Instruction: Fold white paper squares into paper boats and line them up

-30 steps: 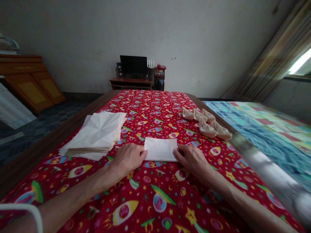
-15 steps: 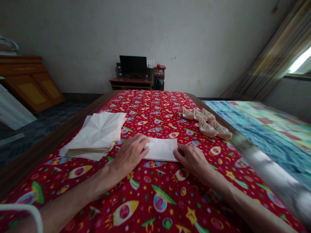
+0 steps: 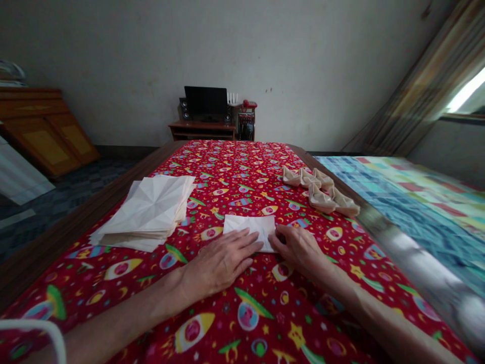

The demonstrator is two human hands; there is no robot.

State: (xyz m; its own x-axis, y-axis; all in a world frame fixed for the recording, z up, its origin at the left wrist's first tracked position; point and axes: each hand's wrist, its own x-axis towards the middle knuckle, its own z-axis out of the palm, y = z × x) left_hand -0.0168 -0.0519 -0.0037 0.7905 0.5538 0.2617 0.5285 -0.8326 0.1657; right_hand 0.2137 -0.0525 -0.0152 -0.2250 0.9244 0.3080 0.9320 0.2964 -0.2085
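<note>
A folded sheet of white paper (image 3: 248, 222) lies flat on the red patterned cloth in front of me. My left hand (image 3: 227, 258) rests across its near left part, fingers stretched out over the paper. At the right edge, my right hand (image 3: 297, 245) pinches the paper between thumb and curled fingers. Left of my hands is a stack of creased white paper sheets (image 3: 151, 205). Several folded paper shapes (image 3: 322, 199), beige and boat-like, stand at the right side of the cloth.
The red cloth (image 3: 242, 162) covers a long table with a dark wooden edge (image 3: 132, 169). A bed (image 3: 397, 202) adjoins on the right. Against the far wall are a monitor (image 3: 206, 103) and a small desk (image 3: 202, 127). A wooden cabinet (image 3: 45, 131) stands at left.
My left hand has moved from the paper's left edge toward me and to the right, and now lies flat over its near edge. My right hand has stayed at the right edge.
</note>
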